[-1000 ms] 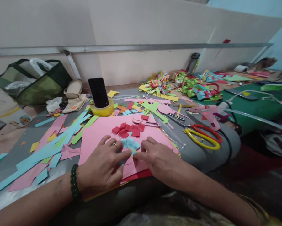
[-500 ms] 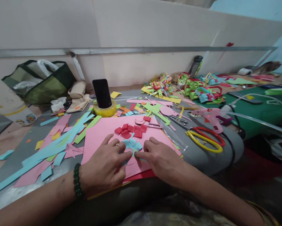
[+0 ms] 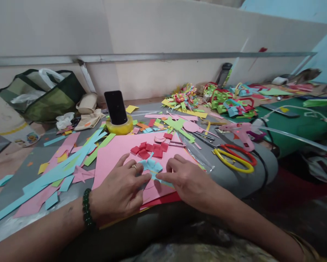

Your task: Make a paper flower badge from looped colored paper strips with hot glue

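Over a pink paper sheet (image 3: 112, 149), my left hand (image 3: 122, 187) and my right hand (image 3: 192, 182) meet at a light blue paper strip (image 3: 163, 181). The left index fingertip presses the strip's left part, while the thumb is tucked below it. My right index fingertip holds the strip from the other side, with the remaining fingers curled. Small folded light blue pieces (image 3: 151, 165) lie just beyond the fingertips. Behind them is a cluster of folded red paper pieces (image 3: 149, 148). Part of the strip is hidden under my fingers.
A phone (image 3: 115, 107) stands in a yellow tape roll (image 3: 119, 127). Scissors (image 3: 234, 160) and a pink glue gun (image 3: 242, 133) lie right. Blue strips (image 3: 67, 171) and scraps cover the left. Paper decorations (image 3: 186, 96) and a green bag (image 3: 43, 96) sit at the back.
My fingertips have moved slightly apart, and more of the blue strip shows between and below them. The whole view has shifted a little.
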`<state>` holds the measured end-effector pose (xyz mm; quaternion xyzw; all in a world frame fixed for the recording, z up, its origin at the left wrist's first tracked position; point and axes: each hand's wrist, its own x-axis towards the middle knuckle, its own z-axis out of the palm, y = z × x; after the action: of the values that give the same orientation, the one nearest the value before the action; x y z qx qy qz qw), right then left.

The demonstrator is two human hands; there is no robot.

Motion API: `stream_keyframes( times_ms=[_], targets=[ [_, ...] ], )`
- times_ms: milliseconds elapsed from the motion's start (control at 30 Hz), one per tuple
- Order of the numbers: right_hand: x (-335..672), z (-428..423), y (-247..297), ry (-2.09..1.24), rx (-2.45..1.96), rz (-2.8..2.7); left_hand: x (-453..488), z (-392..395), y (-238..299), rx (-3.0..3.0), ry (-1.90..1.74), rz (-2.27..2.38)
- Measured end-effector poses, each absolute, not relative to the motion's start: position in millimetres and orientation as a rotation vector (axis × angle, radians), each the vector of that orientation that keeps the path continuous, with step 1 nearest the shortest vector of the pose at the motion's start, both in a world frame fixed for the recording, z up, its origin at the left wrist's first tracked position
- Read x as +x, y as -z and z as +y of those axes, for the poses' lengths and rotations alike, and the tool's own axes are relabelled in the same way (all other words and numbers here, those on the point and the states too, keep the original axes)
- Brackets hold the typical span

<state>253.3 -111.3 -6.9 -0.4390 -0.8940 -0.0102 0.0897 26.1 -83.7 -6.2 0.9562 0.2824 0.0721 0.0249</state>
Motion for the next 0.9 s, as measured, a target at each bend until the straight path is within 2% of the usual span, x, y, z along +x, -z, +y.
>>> stream_keyframes(
  times_ms=[133,267,367,567,733,900],
  targets=[
    [252,-113,9,-0.042,-1.315,-2.665,26,-85,7,2.965,-0.218,0.872],
    [275,-121,-1,-0.162,-1.244,-2.44,24,-85,6,2.912,-0.242,0.889],
    [310,-130,-5,-0.092,-1.287,-2.224,20,-85,2,2.851,-0.29,0.89],
    [392,-148,0,0.152,-1.855,-1.628,12,-93,-2,2.839,-0.347,0.828],
    [436,-145,3,0.219,-2.42,-1.135,11,-94,0,2.772,-0.37,0.803],
    [461,-117,23,0.162,-2.459,-1.082,6,-88,5,2.696,-0.362,0.893]
  ],
)
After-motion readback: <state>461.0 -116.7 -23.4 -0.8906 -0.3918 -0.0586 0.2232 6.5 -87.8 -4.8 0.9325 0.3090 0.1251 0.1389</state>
